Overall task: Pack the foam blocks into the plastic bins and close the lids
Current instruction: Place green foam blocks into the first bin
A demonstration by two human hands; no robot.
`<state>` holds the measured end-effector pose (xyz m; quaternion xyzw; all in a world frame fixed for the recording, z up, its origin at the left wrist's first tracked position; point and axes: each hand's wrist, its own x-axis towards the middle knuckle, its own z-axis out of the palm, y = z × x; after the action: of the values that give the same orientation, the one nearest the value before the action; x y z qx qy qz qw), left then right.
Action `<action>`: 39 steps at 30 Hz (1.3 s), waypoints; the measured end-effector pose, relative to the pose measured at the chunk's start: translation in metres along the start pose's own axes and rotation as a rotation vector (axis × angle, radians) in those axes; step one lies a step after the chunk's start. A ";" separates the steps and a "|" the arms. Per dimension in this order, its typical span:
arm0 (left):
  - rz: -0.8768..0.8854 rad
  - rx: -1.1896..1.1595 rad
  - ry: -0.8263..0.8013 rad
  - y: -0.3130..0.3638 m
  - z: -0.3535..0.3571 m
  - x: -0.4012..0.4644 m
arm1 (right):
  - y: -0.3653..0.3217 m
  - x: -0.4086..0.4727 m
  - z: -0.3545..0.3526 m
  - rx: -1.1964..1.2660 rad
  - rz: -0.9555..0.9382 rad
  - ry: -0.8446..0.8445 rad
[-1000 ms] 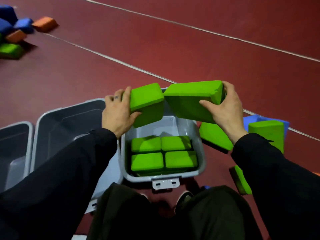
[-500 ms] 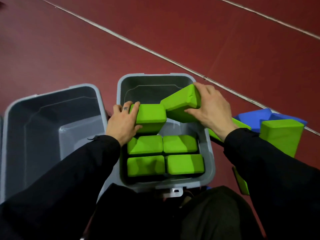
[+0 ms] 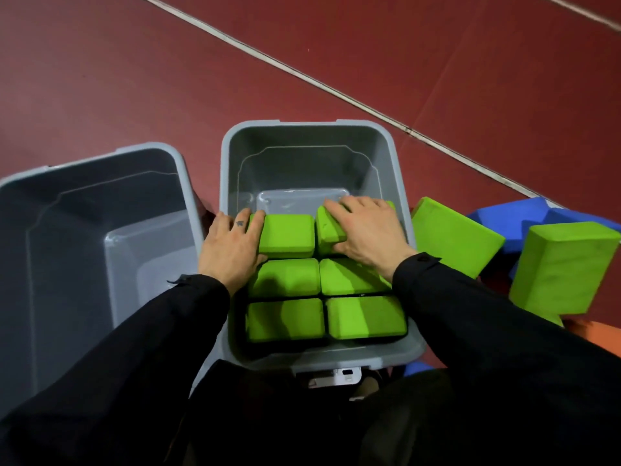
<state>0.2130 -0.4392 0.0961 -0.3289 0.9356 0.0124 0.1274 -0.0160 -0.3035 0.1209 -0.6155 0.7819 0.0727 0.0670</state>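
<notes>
A grey plastic bin [image 3: 307,136] stands open in front of me, with several green foam blocks standing upright in its near half. My left hand [image 3: 232,250] grips the left side of a green block [image 3: 287,235] in the third row. My right hand [image 3: 364,232] lies over the block beside it [image 3: 327,232], fingers curled over its far edge and thumb at its near edge. The far part of the bin floor shows bare.
A second grey bin [image 3: 94,169] stands open and empty at the left. Loose green blocks [image 3: 453,237] [image 3: 568,267] lean at the right of the bin over blue blocks [image 3: 504,220], with an orange one [image 3: 594,338] low at the right. The red floor has white lines.
Both hands have come down from above the bin and set their two green blocks into it, behind the earlier rows. The view has tilted down and closer.
</notes>
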 end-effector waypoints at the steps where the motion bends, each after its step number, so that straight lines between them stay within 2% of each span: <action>1: 0.000 0.007 -0.019 0.002 0.004 0.002 | -0.002 0.001 0.007 0.006 0.010 0.005; 8: 0.002 0.025 -0.123 0.009 0.025 0.014 | -0.002 0.003 0.052 0.084 -0.004 -0.010; 12: 0.077 0.106 -0.038 0.015 0.036 0.011 | 0.000 0.001 0.069 0.180 0.024 -0.045; 16: 0.156 0.096 0.023 0.016 0.042 0.013 | -0.011 -0.017 0.090 0.151 0.057 -0.037; 20: 0.185 0.096 0.010 0.015 0.045 0.016 | -0.014 -0.023 0.103 0.148 0.077 -0.025; 25: 0.448 0.102 -0.005 0.017 0.053 0.014 | -0.014 -0.016 0.105 0.142 0.100 -0.023; 28: 0.414 0.070 -0.041 0.023 0.048 0.009 | -0.013 -0.022 0.105 0.169 0.097 -0.046; 31: 0.268 -0.061 -0.047 0.045 0.041 0.005 | -0.011 -0.019 0.096 0.286 0.092 -0.097; 33: 0.230 -0.138 -0.017 0.065 0.034 0.007 | -0.006 -0.017 0.083 0.387 0.095 -0.102; 36: 0.294 -0.187 0.055 0.100 0.016 0.011 | 0.007 -0.028 0.060 0.583 0.166 -0.020; 39: 0.355 -0.229 0.122 0.138 -0.003 0.014 | 0.028 -0.057 0.043 0.721 0.239 0.135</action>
<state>0.1164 -0.3405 0.0873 -0.1713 0.9773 0.1210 0.0283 -0.0289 -0.2342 0.0903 -0.4604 0.8261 -0.2403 0.2187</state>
